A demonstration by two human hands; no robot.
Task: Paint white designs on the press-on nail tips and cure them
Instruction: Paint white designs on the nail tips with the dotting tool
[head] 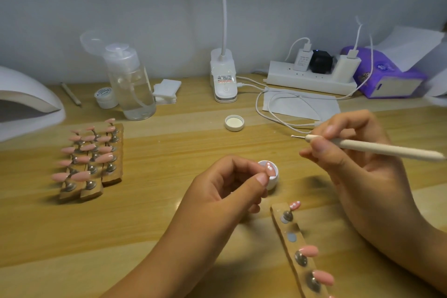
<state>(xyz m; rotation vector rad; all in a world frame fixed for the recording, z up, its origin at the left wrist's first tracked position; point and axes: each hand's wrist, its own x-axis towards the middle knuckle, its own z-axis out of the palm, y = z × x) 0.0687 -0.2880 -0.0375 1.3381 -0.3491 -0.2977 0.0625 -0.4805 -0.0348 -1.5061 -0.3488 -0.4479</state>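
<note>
My left hand (229,184) pinches a pink nail tip (270,169) with white dots on it, held over a small white gel pot (273,180). My right hand (350,152) grips a cream dotting pen (377,147), its metal ball tip pointing left, above and to the right of the nail. A wooden holder strip (294,247) at the lower right carries one dotted nail tip (295,205) and two plain pink ones. Three more wooden strips (113,176) with several plain pink tips lie to the left. The white curing lamp (24,99) sits at the far left edge.
The pot's lid (234,122) lies open mid-table. Behind stand a clear pump bottle (130,84), a small jar (105,97), cotton pads (167,91), a clip lamp base (223,77), a power strip (312,77) with cables, a white wipe (300,104) and a purple tissue pack (387,75).
</note>
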